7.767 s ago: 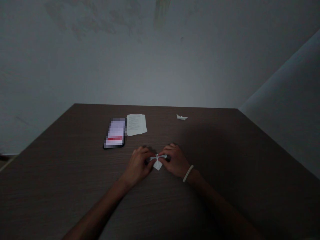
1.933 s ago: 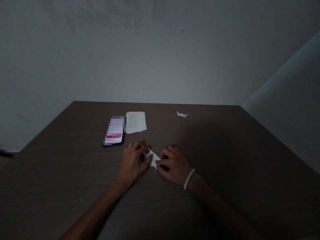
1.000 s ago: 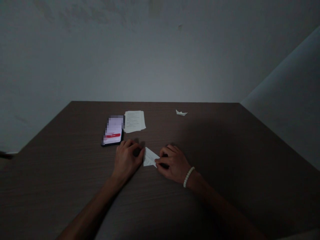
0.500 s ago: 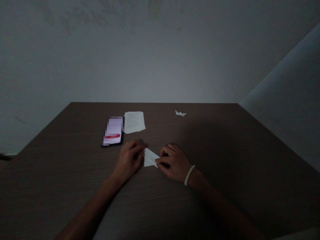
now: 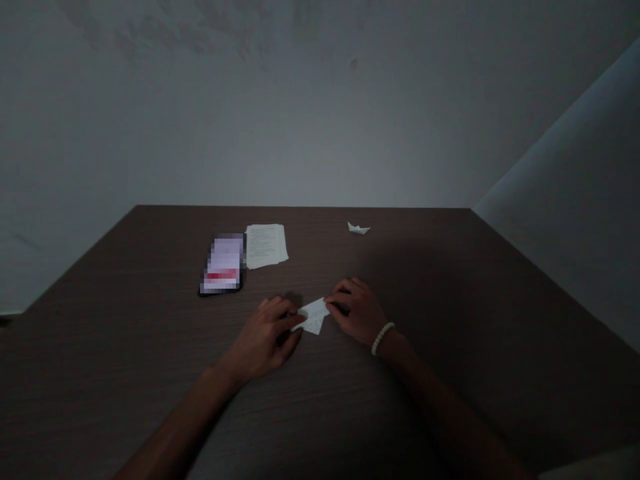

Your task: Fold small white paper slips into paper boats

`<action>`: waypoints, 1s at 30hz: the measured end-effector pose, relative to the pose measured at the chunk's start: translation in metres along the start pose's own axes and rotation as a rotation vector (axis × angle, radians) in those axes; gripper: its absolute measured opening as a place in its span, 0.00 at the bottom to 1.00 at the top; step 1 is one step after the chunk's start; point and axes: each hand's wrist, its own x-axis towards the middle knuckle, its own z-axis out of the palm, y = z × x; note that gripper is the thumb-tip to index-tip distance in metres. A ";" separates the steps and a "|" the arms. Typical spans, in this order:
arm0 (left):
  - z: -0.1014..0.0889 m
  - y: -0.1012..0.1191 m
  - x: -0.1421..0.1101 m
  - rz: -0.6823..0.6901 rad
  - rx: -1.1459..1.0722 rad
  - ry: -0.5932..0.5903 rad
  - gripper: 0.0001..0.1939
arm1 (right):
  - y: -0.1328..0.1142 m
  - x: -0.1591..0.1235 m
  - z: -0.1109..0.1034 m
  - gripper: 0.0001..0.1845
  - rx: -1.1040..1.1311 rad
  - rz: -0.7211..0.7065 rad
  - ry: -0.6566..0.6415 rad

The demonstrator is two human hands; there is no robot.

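Between my hands, low over the table, is a small folded piece of printed white paper, with a pointed flap hanging toward me. My left hand pinches its left end, the fingers lying over that edge. At the upper right corner, the thumb and fingertips of my right hand close on the paper. A beaded bracelet circles my right wrist. Part of the paper's left end is hidden beneath my left fingers.
A small folded paper boat sits near the table's far edge. Left of it lies a stack of printed paper sheets, with a phone beside it, its screen lit and blurred. The dark wooden table meets a grey wall.
The folded paper has turned, its right end now higher and its flap pointing down. My right hand has moved up and slightly right; my left hand has moved right and down.
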 end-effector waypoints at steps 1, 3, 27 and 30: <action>0.000 0.001 0.001 0.002 0.007 -0.004 0.14 | -0.001 0.000 0.000 0.04 0.000 0.003 0.005; -0.002 0.003 0.002 0.011 0.029 -0.019 0.15 | -0.003 0.000 0.000 0.05 0.002 -0.003 0.006; -0.009 0.010 0.003 0.041 0.174 -0.068 0.15 | -0.019 -0.001 -0.002 0.09 0.045 -0.071 -0.083; -0.010 0.008 0.002 0.029 0.168 -0.029 0.13 | -0.020 -0.001 -0.002 0.08 0.040 -0.072 -0.079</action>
